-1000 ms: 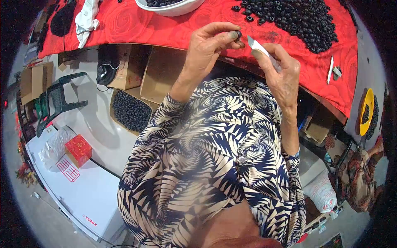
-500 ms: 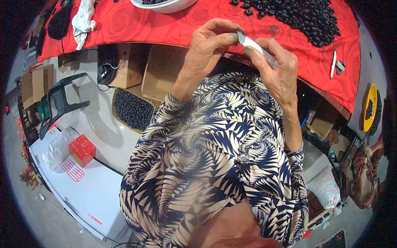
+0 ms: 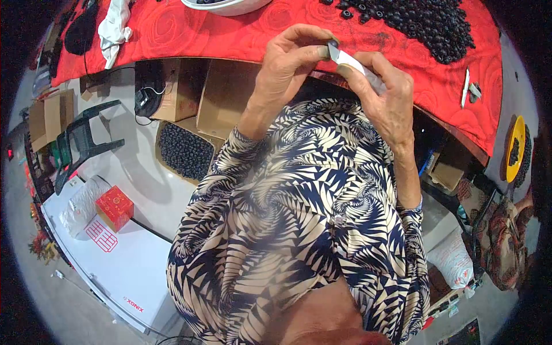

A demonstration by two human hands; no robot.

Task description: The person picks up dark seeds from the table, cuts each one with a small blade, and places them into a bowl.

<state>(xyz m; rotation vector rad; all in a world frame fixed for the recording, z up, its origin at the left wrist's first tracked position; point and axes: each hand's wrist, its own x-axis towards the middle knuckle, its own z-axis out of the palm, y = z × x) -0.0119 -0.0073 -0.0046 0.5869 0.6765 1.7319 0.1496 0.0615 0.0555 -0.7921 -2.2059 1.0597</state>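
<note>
Over the front edge of the red-covered table, both hands are raised close together. My left hand [image 3: 287,72] is closed in a pinch, thumb and forefinger around a small dark round part [image 3: 332,45] that is mostly hidden by the fingertips. Wrapped in the fingers of my right hand [image 3: 385,92] is a small white knife [image 3: 348,61], its pale blade pointing up-left and touching or nearly touching the dark part. Behind the right hand lies a pile of small black round parts [image 3: 428,26], some showing hollow centres.
A red rose-patterned cloth [image 3: 167,29] covers the table. On it stand a white bowl [image 3: 230,7] of dark parts, a white rag [image 3: 115,29] and a thin white tool [image 3: 464,86]. Below, a box of black parts [image 3: 184,150] sits by a dark chair [image 3: 86,138]. A yellow dish [image 3: 515,149] is at right.
Hardly anything differs. Both hands keep the same grip, with only a very slight shift of the left fingers; the view has moved a little.
</note>
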